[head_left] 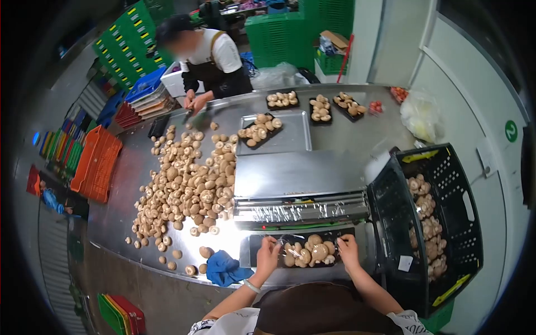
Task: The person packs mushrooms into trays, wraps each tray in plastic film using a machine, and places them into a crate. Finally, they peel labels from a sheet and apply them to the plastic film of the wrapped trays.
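Observation:
A black tray of brown mushrooms (310, 250), with shiny clear film over it, lies at the front of the wrapping machine (301, 211). My left hand (268, 255) is closed at the tray's left end, fingers pinching the film edge. At the right end, my right hand (348, 250) also pinches the film with its fingers together. A blue cloth (225, 269) rests on the table edge left of my left hand. The large pile of loose mushrooms (190, 176) spreads over the metal table to the left.
Filled trays (283, 100) stand along the table's far side, one on a metal tray (300, 134). A black crate (455, 201) with packed mushrooms is at the right. Across the table a co-worker (215, 61) handles something. An orange crate (97, 164) stands left.

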### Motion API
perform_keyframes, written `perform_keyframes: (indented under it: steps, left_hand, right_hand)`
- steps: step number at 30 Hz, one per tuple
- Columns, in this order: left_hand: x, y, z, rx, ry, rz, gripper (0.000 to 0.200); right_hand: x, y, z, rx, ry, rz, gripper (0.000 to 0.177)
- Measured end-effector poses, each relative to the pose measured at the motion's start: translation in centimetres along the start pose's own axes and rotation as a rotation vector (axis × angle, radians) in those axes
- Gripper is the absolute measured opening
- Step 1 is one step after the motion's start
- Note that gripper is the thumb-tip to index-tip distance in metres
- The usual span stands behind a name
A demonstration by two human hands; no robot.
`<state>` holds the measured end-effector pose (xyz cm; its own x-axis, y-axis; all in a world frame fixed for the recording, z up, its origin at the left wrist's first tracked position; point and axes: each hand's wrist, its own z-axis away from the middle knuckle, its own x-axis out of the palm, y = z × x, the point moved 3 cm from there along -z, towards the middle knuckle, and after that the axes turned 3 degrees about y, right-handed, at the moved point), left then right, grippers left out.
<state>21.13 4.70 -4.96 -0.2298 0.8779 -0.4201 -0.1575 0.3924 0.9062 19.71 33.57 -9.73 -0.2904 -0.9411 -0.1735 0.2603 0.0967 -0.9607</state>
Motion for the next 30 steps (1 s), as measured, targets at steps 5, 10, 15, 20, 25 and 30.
perform_keyframes:
  steps: [5,10,15,20,25,30]
  left_hand:
    - [-0.7,-2.2,-0.3,0.012,0.1,0.152,0.018]
    - [-1.2,3.1,-1.1,0.159,-0.005,-0.094,0.017]
    - [3.6,1.3,-1.6,0.578,-0.228,-0.615,0.031]
    - [8.1,3.9,-1.9,0.841,-0.461,-0.635,0.051]
    - [10.6,5.7,0.8,-0.124,-0.843,0.502,0.052]
    - [6.0,12.9,5.2,-0.304,-1.029,0.622,0.04]
  right_hand:
    - [-3.7,-6.4,3.1,0.33,-0.06,-0.572,0.009]
    - [-10.4,-8.0,7.2,0.305,0.023,-0.565,0.011]
    - [-11.0,4.3,8.5,0.049,0.343,0.167,0.01]
    - [-3.4,11.3,8.2,0.181,0.472,0.303,0.017]
    - [-1.2,12.7,13.6,0.575,-0.107,-1.04,0.028]
    - [-2.9,-12.3,16.0,0.571,-0.785,-1.083,0.025]
